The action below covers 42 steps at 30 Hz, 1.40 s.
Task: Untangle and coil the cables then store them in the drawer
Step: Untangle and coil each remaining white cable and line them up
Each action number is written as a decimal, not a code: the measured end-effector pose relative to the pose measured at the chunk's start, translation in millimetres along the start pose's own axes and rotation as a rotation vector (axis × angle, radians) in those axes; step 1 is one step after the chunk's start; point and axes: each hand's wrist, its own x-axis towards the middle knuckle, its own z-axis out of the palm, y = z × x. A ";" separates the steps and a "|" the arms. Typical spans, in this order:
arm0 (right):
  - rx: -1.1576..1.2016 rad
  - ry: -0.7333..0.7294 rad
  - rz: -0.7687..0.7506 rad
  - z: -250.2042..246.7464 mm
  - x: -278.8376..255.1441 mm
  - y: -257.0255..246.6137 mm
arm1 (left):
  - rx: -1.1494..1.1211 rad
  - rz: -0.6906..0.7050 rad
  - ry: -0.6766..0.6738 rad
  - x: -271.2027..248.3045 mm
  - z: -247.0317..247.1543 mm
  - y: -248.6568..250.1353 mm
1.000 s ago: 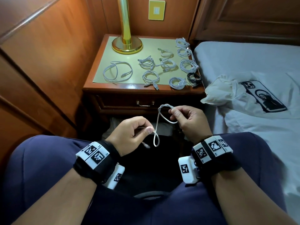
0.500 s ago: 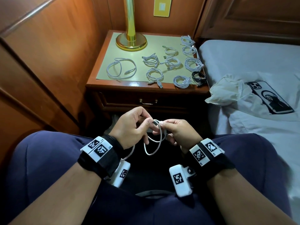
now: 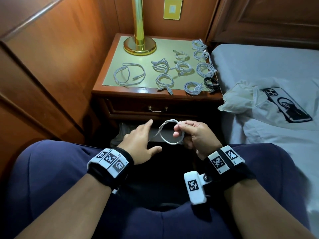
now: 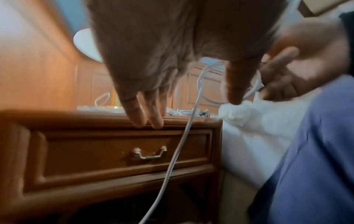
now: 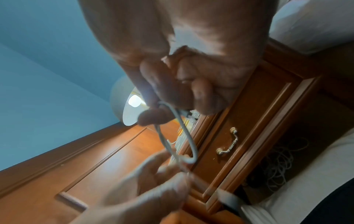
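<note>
Wood-panelled bedside corner: coiled cables (image 3: 164,81) are lying on the bench (image 3: 120,90) above the closed drawer (image 3: 155,110). Over the lap, the right hand (image 3: 193,135) is pinching a half-coiled white cable (image 3: 170,133); the left hand (image 3: 140,140) is hovering beside it, fingers (image 3: 148,124) released. Next, probably, the left gathers the trailing length for another loop.

A glossy reddish-brown wooden nightstand (image 3: 155,91) stands in a corner of orange-brown wood-panelled walls (image 3: 57,54). On its pale green top, at the back, rises a polished brass lamp base (image 3: 139,46). On the wall behind the nightstand hangs a yellow square switch plate (image 3: 172,8). Just right of the nightstand lies a bed with white sheets (image 3: 269,66), below a dark carved wooden headboard (image 3: 269,21).
</note>
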 end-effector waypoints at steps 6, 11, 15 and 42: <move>0.242 -0.073 -0.016 -2.6 -0.6 -3.5 | -0.517 0.121 -0.005 12.6 11.5 -0.1; 0.543 0.238 -0.040 -32.2 9.0 -18.5 | -0.736 -0.057 0.212 18.0 7.3 -7.1; 0.534 0.324 -0.085 -40.9 6.3 -22.5 | -0.637 -0.033 0.464 17.6 -6.0 -18.8; 0.102 -0.095 0.001 0.9 2.9 -0.7 | -0.387 0.301 0.548 10.7 -10.8 -6.6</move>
